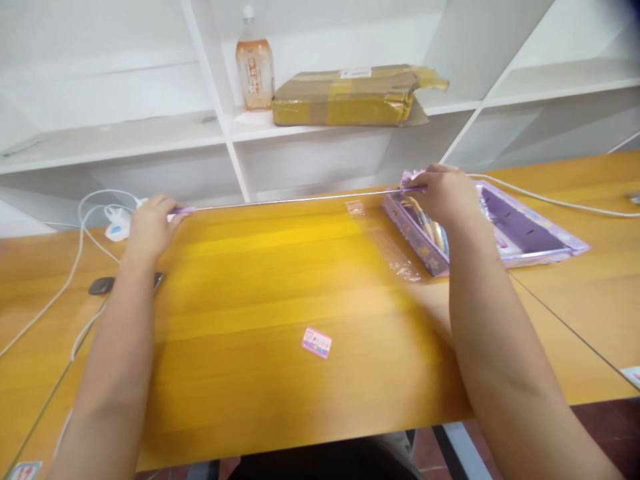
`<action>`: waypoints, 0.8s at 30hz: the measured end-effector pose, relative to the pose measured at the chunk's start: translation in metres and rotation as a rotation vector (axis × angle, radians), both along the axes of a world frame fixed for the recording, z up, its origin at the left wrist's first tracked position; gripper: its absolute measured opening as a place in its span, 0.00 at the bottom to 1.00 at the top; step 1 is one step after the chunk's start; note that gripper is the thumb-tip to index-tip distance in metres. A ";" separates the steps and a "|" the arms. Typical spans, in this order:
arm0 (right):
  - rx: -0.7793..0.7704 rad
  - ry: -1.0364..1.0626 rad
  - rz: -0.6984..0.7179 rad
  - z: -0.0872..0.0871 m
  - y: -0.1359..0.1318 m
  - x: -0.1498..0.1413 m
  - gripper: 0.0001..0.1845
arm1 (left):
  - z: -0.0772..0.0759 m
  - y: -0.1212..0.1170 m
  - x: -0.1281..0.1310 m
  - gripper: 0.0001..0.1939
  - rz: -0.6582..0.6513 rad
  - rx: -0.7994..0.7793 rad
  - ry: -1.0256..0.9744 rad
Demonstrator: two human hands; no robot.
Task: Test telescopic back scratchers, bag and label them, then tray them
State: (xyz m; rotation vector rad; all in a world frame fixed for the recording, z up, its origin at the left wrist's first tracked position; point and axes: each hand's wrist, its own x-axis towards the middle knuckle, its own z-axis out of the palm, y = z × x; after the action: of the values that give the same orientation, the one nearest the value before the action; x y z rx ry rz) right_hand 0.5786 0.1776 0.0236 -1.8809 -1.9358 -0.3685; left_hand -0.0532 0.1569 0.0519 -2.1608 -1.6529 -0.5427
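A thin, pale, cord-like strip (295, 200) runs straight and taut between my two hands, just above the back of the table. My left hand (154, 223) closes on its left end, where a small purple piece (184, 211) sticks out past the fingers. At the other end, my right hand (443, 190) pinches a crumpled light-purple piece (411, 179). Below that hand lies an open purple patterned box (530, 223) with several small items inside, partly hidden by my right forearm. A small pink printed card (317, 343) lies flat on the table between my arms.
A clear plastic wrapper (385, 247) lies left of the box. White cables (75, 267), a plug (118, 223) and a dark oval object (101, 286) are at left. Behind the wooden table (240, 373), white shelves hold a bottle (255, 70) and a taped carton (345, 100).
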 end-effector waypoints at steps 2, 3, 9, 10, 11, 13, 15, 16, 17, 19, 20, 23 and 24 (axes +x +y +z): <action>0.006 0.006 -0.018 0.002 -0.002 -0.002 0.11 | 0.000 0.000 0.003 0.15 -0.007 -0.006 0.000; 0.012 0.008 -0.024 0.002 -0.003 -0.002 0.11 | 0.000 0.000 0.006 0.15 -0.017 -0.009 0.000; 0.059 -0.033 0.021 0.004 -0.002 -0.005 0.09 | -0.002 -0.003 0.022 0.17 -0.115 -0.013 -0.044; 0.070 -0.038 0.040 0.004 -0.002 -0.006 0.09 | -0.003 -0.003 0.025 0.16 -0.143 -0.012 -0.054; 0.083 -0.040 0.064 0.005 -0.001 -0.008 0.09 | -0.004 -0.003 0.028 0.15 -0.172 -0.011 -0.064; 0.111 -0.037 0.126 0.007 -0.001 -0.016 0.10 | -0.006 -0.003 0.039 0.14 -0.219 0.000 -0.082; 0.142 -0.031 0.197 0.011 -0.004 -0.034 0.12 | -0.010 -0.006 0.057 0.13 -0.243 0.031 -0.099; 0.156 -0.033 0.238 0.013 -0.007 -0.047 0.13 | -0.013 -0.009 0.069 0.13 -0.250 0.051 -0.109; 0.170 -0.040 0.282 0.014 -0.012 -0.063 0.14 | -0.016 -0.013 0.083 0.13 -0.262 0.067 -0.119; 0.179 -0.074 0.396 0.015 -0.025 -0.103 0.16 | -0.023 -0.025 0.114 0.13 -0.317 0.081 -0.134; 0.180 -0.097 0.452 0.014 -0.032 -0.125 0.17 | -0.027 -0.032 0.129 0.14 -0.362 0.073 -0.135; 0.147 -0.178 0.622 0.004 -0.053 -0.180 0.19 | -0.036 -0.047 0.160 0.17 -0.413 0.028 -0.105; 0.145 -0.192 0.653 0.000 -0.057 -0.191 0.19 | -0.038 -0.050 0.164 0.17 -0.429 0.006 -0.097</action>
State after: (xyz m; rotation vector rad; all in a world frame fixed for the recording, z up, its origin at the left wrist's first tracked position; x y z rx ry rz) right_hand 0.3880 0.1210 0.0234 -1.0658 -2.4337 -0.4731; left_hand 0.1109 0.1071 0.0142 -2.5323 -1.2238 -0.7784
